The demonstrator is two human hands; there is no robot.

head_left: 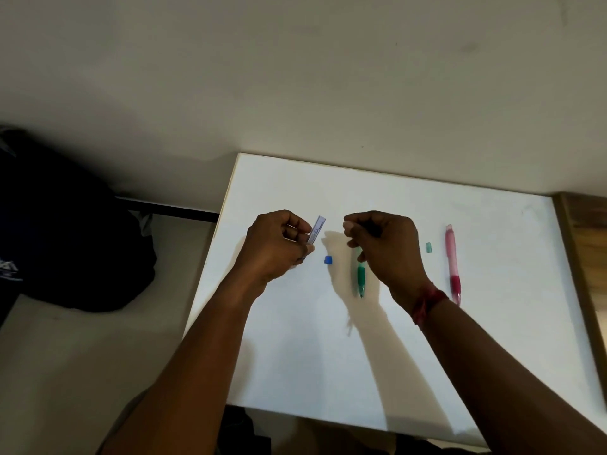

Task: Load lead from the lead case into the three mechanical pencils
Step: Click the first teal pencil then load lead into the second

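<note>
I've got the left hand [279, 247] at mid-frame, fingers grasping the lead case [317, 229], which is tilted upward. The right hand [384, 244] is just beside it, fingers curled; whether they pinch a lead, I can't tell. The green pencil [361, 278] lies on the white table [492, 339] beneath it, the pink pencil [452, 264] further right.

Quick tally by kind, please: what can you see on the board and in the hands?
Pencils: 2, green pencil, pink pencil
Caps: 2, blue cap, green cap
Lead case: 1, in the left hand
Total: 5; third pencil unseen
</note>
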